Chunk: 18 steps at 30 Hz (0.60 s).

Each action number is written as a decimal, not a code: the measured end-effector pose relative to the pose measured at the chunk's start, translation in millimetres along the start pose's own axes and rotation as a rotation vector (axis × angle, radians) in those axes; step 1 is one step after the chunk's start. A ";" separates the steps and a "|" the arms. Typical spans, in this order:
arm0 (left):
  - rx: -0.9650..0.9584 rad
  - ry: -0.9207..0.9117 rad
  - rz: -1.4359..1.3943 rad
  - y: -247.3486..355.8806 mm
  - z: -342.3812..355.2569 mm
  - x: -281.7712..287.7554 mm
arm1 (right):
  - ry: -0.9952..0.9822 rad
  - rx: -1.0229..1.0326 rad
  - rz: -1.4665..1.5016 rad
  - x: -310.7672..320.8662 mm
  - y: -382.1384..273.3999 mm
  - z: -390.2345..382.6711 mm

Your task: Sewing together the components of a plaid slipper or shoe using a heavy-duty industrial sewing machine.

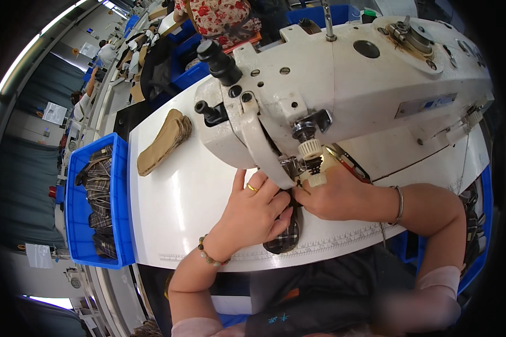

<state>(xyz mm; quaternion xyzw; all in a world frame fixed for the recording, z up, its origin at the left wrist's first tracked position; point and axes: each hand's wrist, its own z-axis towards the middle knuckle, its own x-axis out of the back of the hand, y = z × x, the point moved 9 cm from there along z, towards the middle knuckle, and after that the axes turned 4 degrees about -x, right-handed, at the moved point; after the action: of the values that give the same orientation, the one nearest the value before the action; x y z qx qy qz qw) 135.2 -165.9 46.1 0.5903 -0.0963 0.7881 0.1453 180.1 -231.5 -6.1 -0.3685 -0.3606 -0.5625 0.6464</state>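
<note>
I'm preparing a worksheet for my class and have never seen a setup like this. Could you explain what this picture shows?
The picture comes from a wide fisheye camera on a person's head, looking down, so straight edges curve. The big white machine is a sewing machine on a white table. The left hand lies over a dark plaid piece; the right hand is beside the machine's sewing head, its fingertips partly hidden. Whether either hand grips the piece is unclear. A stack of tan pieces lies on the table, and a blue bin at the left holds plaid fabric.
</note>
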 end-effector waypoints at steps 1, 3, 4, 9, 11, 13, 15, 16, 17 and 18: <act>-0.036 0.025 0.038 1.1 -1.6 -3.3 | 0.003 0.001 -0.002 0.6 -5.0 -1.6; 0.010 0.142 -0.020 -15.1 -12.0 4.2 | 0.035 0.170 0.161 10.0 -29.9 -4.9; 0.059 0.259 -0.081 -25.7 -18.3 15.5 | 0.037 0.166 0.159 12.8 -31.0 -4.9; 0.028 0.456 -0.236 -33.8 -27.0 38.7 | -0.043 0.323 0.282 13.8 -50.8 -10.7; -0.089 0.215 -0.353 -18.1 -15.1 27.2 | -0.087 0.347 0.291 10.1 -53.9 -14.0; -0.104 0.175 -0.279 -4.5 -13.0 33.8 | -0.167 0.380 0.285 8.3 -57.0 -15.0; -0.118 0.108 -0.187 8.4 -14.6 40.6 | -0.144 0.358 0.303 7.3 -57.7 -14.5; -0.120 0.108 -0.188 13.5 -15.1 44.7 | -0.121 0.335 0.322 8.4 -56.4 -13.7; -0.119 0.080 -0.197 17.9 -15.4 45.6 | -0.122 0.334 0.321 8.4 -54.9 -13.3; -0.115 0.052 -0.207 21.1 -16.6 45.9 | -0.151 0.344 0.391 7.5 -54.6 -12.7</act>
<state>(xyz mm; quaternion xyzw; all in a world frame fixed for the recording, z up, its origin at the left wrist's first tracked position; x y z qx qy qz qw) 101.0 -175.1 85.8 0.5670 -0.0762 0.7772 0.2622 127.3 -251.4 -1.5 -0.3569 -0.4198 -0.3284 0.7672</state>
